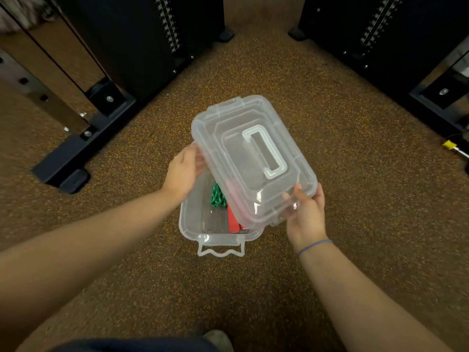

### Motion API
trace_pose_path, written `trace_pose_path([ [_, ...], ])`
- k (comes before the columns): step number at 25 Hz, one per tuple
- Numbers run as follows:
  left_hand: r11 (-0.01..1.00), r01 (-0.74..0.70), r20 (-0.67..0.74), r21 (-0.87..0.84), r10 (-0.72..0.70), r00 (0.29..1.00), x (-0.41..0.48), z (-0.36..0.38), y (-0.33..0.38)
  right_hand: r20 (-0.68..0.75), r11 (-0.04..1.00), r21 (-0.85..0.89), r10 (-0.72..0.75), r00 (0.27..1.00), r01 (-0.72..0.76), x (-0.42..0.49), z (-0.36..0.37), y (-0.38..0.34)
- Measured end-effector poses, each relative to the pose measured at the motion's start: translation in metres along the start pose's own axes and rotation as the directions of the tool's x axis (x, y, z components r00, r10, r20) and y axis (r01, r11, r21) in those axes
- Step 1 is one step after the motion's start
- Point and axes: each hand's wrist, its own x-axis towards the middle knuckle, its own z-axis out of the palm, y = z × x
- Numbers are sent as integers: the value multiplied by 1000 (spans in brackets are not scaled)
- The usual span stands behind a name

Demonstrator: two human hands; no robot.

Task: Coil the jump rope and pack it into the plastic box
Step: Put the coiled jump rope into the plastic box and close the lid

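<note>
A clear plastic box [193,224] sits on the speckled floor in the middle of the head view, its latch flap hanging at the near end. Inside it lies the jump rope: a green braided cord [217,198] bunched beside red handles [233,221]. Above the box, a clear lid [250,158] with a white handle is tilted and covers the box's far right part. My left hand [184,171] grips the lid's left edge. My right hand [305,212] grips its near right corner. Much of the rope is hidden under the lid.
Black gym machine frames stand at the left [83,138] and at the right [441,95], with weight stacks behind them. A yellow-tipped cable end [450,145] lies at the right edge. Brown speckled floor [253,288] surrounds the box. A shoe tip [218,339] shows at the bottom.
</note>
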Motion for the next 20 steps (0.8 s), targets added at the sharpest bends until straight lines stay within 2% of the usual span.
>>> trace_pose_path([
  [2, 997, -31, -9, -70, 31, 999, -21, 5, -1, 28, 998, -35, -47, 999, 48, -9, 10, 9],
  [4, 997, -59, -82, -50, 55, 995, -33, 9, -3, 74, 973, -173, -142, 987, 153, -20, 17, 16],
  [7, 999, -23, -217, -30, 16, 976, -24, 6, -5, 201, 847, -406, -283, 938, 343, -33, 19, 31],
  [9, 1000, 20, -254, 6, -18, 967, -13, 1, -8, 241, 784, -479, -316, 918, 396, -40, 20, 43],
  [15, 987, 79, -228, 141, -45, 973, 6, -7, -34, 211, 578, -733, -310, 927, 360, -57, 10, 73],
  [20, 948, 96, -127, 303, -60, 990, 23, -17, -48, 208, 549, -780, -225, 952, 300, -63, 0, 92],
])
